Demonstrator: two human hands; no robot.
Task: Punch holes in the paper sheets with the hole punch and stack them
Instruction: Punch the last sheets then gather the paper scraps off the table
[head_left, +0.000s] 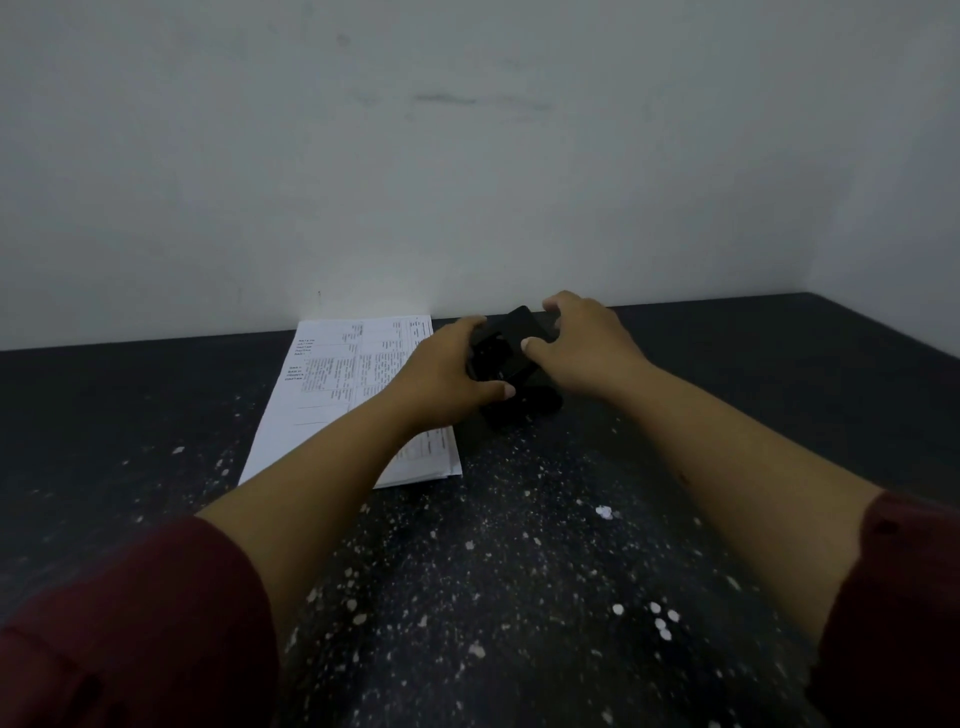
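Gripping the hole punch (511, 358) near the wall, both hands' grips close around it.

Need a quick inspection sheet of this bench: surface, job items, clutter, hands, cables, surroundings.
Surface: dark speckled table, dim light.
Job's things: black hole punch right of the stack of printed paper sheets; no sheet visibly in it.
Clutter: white paper dots scattered near the front edge.
Grippers: left hand grips the punch's left side, forearm over the paper; right hand grips its top and right side.
Cables: nothing seen.
Surroundings: pale scuffed wall behind; dark red sleeves.
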